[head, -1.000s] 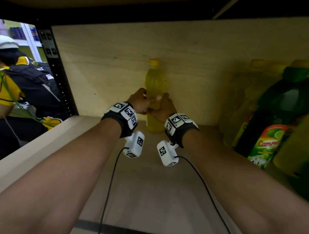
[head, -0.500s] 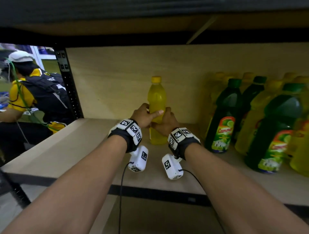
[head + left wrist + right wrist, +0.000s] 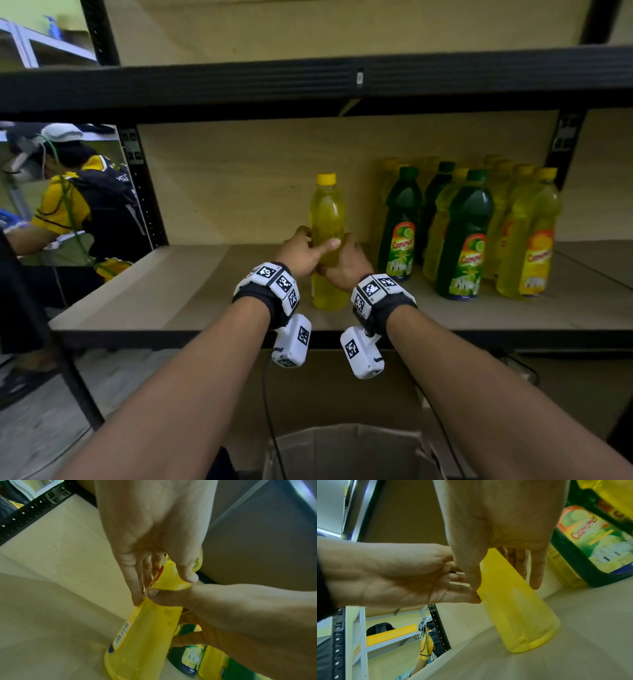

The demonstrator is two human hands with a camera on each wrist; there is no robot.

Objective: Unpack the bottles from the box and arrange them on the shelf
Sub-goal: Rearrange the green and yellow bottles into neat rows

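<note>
A yellow bottle (image 3: 327,219) with a yellow cap stands on the wooden shelf board (image 3: 191,294), near its front edge and left of the other bottles. My left hand (image 3: 320,248) grips its middle from the left, thumb across the front. My right hand (image 3: 342,255) grips it from the right at the same height. In the left wrist view, the fingers (image 3: 137,588) lie along the labelled side of the bottle (image 3: 147,635). In the right wrist view, the bottle (image 3: 513,601) has its base on the board. The open cardboard box (image 3: 349,448) sits below, between my forearms.
Several green and yellow bottles (image 3: 472,233) stand grouped at the shelf's right. A black shelf beam (image 3: 308,82) runs overhead, with black uprights (image 3: 144,192) at the sides. A person in a yellow and black shirt (image 3: 78,212) works beyond the left upright.
The view has pulled back from the shelf, bringing the upper beam, the grouped bottles and the box into sight. Both hands keep hold of the yellow bottle.
</note>
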